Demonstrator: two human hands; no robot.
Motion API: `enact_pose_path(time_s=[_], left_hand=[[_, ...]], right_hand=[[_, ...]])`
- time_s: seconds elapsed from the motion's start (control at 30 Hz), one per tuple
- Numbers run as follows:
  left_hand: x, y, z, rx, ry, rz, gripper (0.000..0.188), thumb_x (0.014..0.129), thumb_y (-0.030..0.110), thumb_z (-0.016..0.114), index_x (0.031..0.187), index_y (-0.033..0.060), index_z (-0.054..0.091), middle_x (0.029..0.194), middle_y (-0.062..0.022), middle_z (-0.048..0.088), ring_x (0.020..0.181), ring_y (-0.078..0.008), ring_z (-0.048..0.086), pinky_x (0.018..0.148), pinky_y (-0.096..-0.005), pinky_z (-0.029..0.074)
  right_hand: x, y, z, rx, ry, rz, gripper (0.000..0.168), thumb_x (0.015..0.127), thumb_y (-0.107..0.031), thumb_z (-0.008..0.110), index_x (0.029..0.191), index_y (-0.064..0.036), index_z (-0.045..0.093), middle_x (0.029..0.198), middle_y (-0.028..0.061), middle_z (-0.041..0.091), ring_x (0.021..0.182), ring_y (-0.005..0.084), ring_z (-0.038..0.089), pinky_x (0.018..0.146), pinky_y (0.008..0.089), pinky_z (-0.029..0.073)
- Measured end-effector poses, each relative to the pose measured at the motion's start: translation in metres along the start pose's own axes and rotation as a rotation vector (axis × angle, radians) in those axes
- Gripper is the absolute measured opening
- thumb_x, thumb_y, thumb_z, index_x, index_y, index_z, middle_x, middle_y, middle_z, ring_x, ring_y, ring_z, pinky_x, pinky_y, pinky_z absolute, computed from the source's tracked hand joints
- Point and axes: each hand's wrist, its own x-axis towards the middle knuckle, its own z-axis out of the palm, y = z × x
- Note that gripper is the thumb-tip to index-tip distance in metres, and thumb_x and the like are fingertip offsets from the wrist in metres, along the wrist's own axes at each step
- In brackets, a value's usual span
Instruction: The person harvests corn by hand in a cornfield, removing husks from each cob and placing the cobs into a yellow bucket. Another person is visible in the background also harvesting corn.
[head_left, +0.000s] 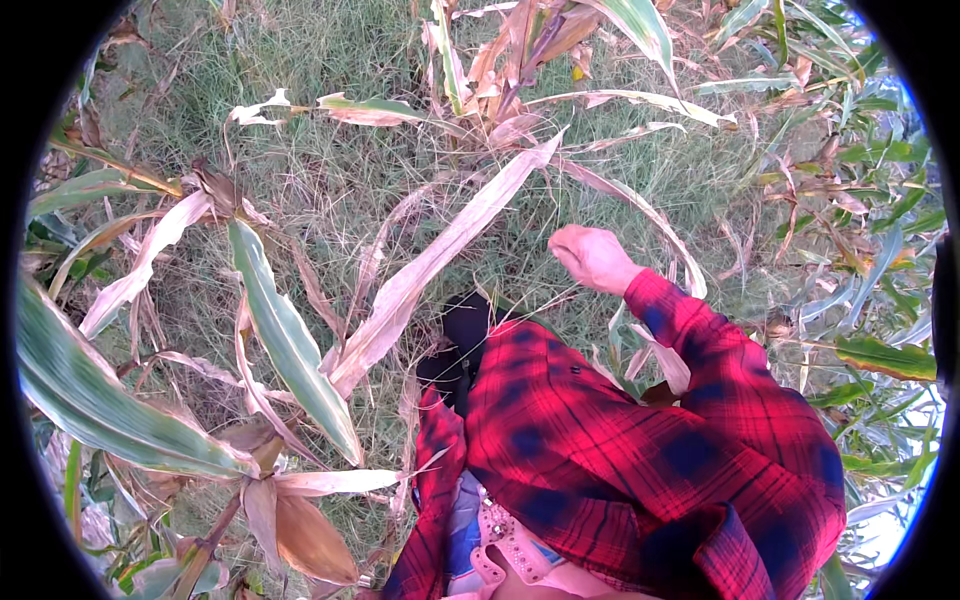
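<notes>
My right hand (595, 257) reaches out from a red and navy plaid sleeve, over the grass right of centre. Its fingers are curled in; whether they hold anything is hard to tell. A curving dry leaf (667, 225) hangs just beside it. My left hand is out of view; only part of the left sleeve (439, 442) shows at the bottom. A long dry maize leaf (450, 255) slants across the middle. At the lower left a maize ear in a brown husk (311, 536) hangs from its stalk (206, 551).
Another maize plant with dried leaves (517, 52) stands at the top. Broad green leaves (97, 405) reach in from the left. More maize plants (877, 277) line the right side. Tangled grass (322, 180) covers the ground, and dark shoes (466, 322) show below the shirt's edge.
</notes>
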Motion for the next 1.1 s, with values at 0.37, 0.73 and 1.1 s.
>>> enact_pose_path(time_s=[0.37,0.73,1.1], left_hand=[[-0.006,0.066,0.021,-0.701,-0.173,-0.152,0.032,0.078,0.013,0.056,0.107,-0.0007,0.055,0.104,-0.0107,0.058,0.1,-0.0236,0.053,0.089,-0.0391,0.039],[-0.039,0.137,0.031,-1.132,-0.268,-0.378,0.024,0.081,0.007,0.054,0.103,-0.0009,0.055,0.1,-0.0087,0.059,0.095,-0.0206,0.055,0.085,-0.0352,0.043],[-0.055,0.168,0.048,-1.483,-0.26,-0.399,0.016,0.084,0.0,0.052,0.1,-0.001,0.056,0.095,-0.0067,0.06,0.089,-0.0175,0.057,0.081,-0.0313,0.047]], right_hand=[[0.215,0.102,0.003,-1.032,-0.214,0.038,0.015,0.073,-0.011,0.055,0.088,-0.009,0.059,0.076,0.0049,0.062,0.076,0.0225,0.062,0.066,0.0405,0.045],[0.245,0.16,0.011,-0.617,-0.242,0.451,0.043,0.071,-0.021,0.057,0.11,-0.006,0.047,0.094,0.0188,0.064,0.09,0.0343,0.063,0.078,0.0425,0.049],[0.245,0.125,0.155,1.689,-0.037,1.107,0.03,0.076,-0.024,0.057,0.096,-0.002,0.061,0.079,0.0088,0.062,0.062,0.0185,0.056,0.059,0.0334,0.046]])
